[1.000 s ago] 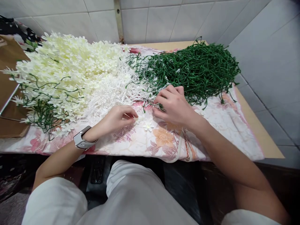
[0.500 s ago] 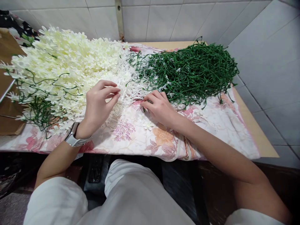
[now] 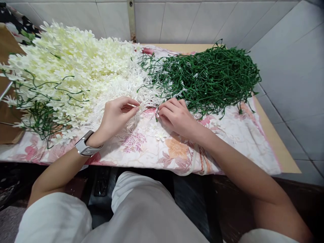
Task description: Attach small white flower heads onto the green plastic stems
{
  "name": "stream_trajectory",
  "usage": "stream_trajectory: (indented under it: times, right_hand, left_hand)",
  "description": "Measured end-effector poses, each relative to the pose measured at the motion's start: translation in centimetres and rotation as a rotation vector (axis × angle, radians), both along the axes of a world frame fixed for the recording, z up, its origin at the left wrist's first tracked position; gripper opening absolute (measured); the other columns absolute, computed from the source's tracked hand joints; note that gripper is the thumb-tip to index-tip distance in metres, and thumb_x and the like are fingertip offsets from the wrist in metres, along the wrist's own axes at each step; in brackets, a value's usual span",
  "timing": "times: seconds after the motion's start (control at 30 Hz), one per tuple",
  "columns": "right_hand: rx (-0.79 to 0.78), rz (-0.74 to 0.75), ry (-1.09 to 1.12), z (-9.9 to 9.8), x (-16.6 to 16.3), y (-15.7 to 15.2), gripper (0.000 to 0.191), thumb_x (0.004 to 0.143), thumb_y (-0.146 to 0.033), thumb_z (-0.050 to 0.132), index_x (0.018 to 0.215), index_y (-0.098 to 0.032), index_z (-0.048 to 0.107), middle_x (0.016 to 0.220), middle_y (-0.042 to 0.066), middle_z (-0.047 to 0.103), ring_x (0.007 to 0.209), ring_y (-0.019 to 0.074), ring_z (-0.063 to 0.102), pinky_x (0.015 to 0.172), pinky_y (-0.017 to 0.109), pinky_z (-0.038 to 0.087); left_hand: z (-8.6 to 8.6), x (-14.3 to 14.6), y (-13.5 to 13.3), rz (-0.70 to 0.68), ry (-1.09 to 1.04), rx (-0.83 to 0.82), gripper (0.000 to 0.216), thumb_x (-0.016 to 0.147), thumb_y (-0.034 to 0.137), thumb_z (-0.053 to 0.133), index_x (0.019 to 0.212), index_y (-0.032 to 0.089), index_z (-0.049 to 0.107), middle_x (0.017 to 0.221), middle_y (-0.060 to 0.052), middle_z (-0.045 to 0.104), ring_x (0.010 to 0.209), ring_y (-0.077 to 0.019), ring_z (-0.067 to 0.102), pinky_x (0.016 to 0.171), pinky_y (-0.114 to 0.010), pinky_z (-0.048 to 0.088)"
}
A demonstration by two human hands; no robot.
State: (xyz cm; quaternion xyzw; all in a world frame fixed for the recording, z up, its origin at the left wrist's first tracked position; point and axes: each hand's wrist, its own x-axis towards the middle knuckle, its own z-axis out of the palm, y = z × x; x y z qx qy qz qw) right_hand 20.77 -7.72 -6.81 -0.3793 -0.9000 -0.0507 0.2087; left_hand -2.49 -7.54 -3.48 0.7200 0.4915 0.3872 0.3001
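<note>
My left hand [image 3: 117, 116], with a grey watch on the wrist, pinches a small white plastic piece between thumb and fingers at the edge of a heap of white stamen pieces [image 3: 121, 91]. My right hand [image 3: 176, 116] is curled with its fingertips pressed together on a thin green stem, just in front of a big tangle of green stems [image 3: 212, 76]. Two loose cream flowers [image 3: 158, 133] lie on the floral cloth [image 3: 177, 152] between my hands.
A large pile of cream artificial flowers [image 3: 63, 71] fills the left of the table, some on green stems. A brown cardboard box [image 3: 6, 128] stands at the far left. Tiled walls close the back and right; the wooden table edge [image 3: 278, 141] shows at right.
My left hand went from the cloth near the loose flowers up into the white heap, then came back down towards the centre pinching a piece. My right hand shifted left, out of the green tangle.
</note>
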Motion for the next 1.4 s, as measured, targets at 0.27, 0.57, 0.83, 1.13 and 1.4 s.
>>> stream_trajectory:
  times: [0.27, 0.57, 0.83, 1.13, 1.4]
  right_hand:
    - [-0.468, -0.077, 0.526, 1.9, -0.3, -1.6, 0.011, 0.076, -0.010, 0.055, 0.075, -0.019, 0.049, 0.071, -0.002, 0.060, 0.063, 0.0110, 0.053, 0.059, 0.023, 0.038]
    - [-0.172, 0.103, 0.489, 1.5, -1.4, -2.6, 0.012, 0.086, -0.010, 0.053, 0.091, -0.013, 0.064, 0.083, 0.006, 0.069, 0.072, 0.0133, 0.061, 0.068, 0.025, 0.046]
    - [0.004, 0.095, 0.323, 0.7, -1.6, -2.5, 0.019, 0.094, -0.014, 0.048, 0.085, -0.013, 0.064, 0.081, 0.009, 0.067, 0.075, 0.0177, 0.060, 0.068, 0.030, 0.049]
    - [0.116, 0.103, 0.223, 0.6, -1.6, -2.8, 0.022, 0.094, -0.012, 0.045, 0.081, -0.012, 0.063, 0.076, 0.009, 0.062, 0.073, 0.0181, 0.054, 0.068, 0.031, 0.047]
    - [0.109, 0.099, 0.186, 0.6, -1.6, -2.9, 0.024, 0.095, -0.011, 0.043, 0.082, -0.013, 0.063, 0.076, 0.009, 0.061, 0.073, 0.0186, 0.051, 0.068, 0.032, 0.047]
  left_hand:
    - [-0.2, 1.2, -0.8, -0.076, -0.358, -0.531, 0.018, 0.074, 0.028, 0.077, 0.082, 0.015, 0.070, 0.080, -0.001, 0.070, 0.071, -0.0104, 0.068, 0.068, -0.019, 0.055]
    - [-0.9, 2.0, -1.3, -0.070, -0.423, -0.664, 0.023, 0.067, 0.030, 0.082, 0.080, 0.014, 0.071, 0.079, -0.002, 0.070, 0.071, -0.0100, 0.064, 0.068, -0.019, 0.052]
    - [-0.8, 2.1, -1.5, -0.054, -0.404, -0.647, 0.021, 0.066, 0.030, 0.081, 0.077, 0.015, 0.071, 0.077, -0.003, 0.070, 0.070, -0.0120, 0.063, 0.065, -0.022, 0.051]
    - [-0.9, 2.2, -1.8, -0.082, -0.368, -0.598, 0.018, 0.071, 0.030, 0.078, 0.079, 0.015, 0.071, 0.079, -0.003, 0.070, 0.071, -0.0114, 0.063, 0.061, -0.019, 0.049]
    - [-1.2, 2.0, -1.9, -0.117, -0.413, -0.604, 0.018, 0.074, 0.033, 0.077, 0.082, 0.017, 0.074, 0.085, -0.003, 0.073, 0.076, -0.0129, 0.067, 0.069, -0.020, 0.054]
